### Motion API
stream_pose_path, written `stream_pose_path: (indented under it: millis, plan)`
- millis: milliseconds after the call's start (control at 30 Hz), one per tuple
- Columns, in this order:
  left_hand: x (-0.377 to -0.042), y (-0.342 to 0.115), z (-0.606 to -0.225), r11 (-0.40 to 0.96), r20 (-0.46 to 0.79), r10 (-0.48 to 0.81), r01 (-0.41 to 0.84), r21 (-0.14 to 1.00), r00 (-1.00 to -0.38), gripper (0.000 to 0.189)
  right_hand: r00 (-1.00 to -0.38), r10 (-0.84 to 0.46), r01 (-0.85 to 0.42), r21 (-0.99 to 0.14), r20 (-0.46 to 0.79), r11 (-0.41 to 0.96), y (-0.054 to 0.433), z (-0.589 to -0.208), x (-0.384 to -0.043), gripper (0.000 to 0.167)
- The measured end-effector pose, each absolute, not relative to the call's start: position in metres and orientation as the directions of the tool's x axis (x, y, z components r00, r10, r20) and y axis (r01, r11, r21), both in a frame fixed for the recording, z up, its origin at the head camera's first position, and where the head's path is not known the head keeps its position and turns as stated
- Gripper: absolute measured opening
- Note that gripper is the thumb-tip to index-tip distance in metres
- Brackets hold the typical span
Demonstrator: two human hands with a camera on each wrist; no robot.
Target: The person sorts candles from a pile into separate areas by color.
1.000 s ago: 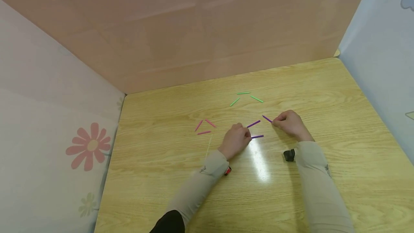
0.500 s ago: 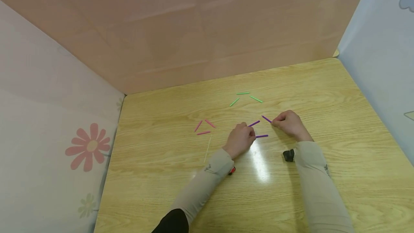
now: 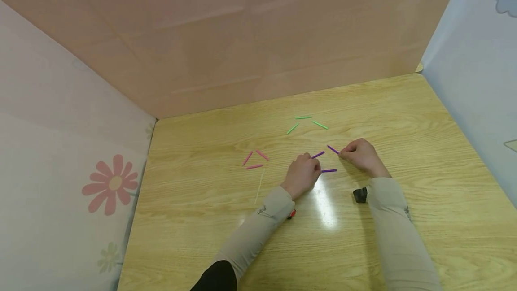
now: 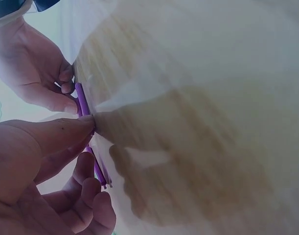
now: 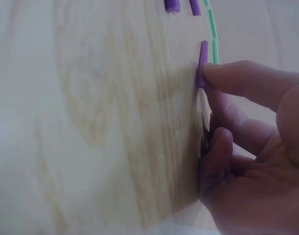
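In the head view, my left hand pinches the left end of the lower purple stick on the wooden table. Just above that hand lies a second purple stick, its left end hidden behind the fingers. My right hand pinches the lower right end of a third purple stick, which slants up to the left. Between thumb and fingers of the right hand, this purple stick also shows in the right wrist view. The three sticks are apart from one another, roughly outlining a triangle.
Three green sticks lie farther back, and three pink sticks form a loose triangle at left. A thin pale yellow stick lies near my left forearm. A tan panel stands behind the table, with side walls left and right.
My left hand has slid a short way to the right, carrying the lower purple stick with it along the table. The right hand and its stick have stayed in place.
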State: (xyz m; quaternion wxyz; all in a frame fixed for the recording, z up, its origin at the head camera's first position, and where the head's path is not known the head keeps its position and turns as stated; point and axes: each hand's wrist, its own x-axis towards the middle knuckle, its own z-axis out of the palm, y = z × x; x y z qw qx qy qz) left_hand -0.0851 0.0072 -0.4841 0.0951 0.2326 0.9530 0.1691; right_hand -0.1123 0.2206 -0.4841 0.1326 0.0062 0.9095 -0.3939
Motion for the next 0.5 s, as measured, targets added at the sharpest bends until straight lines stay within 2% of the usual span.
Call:
stream_pose_path:
  millis: [500]
  plan:
    - [-0.0831,0.0088,-0.4816,0.843,-0.108,0.473,0.413,0.346,-0.875,0.013,-0.964,-0.097,0.117,-0.721,-0.248,0.683,0.2184,-0.4816,-0.1107,0.021]
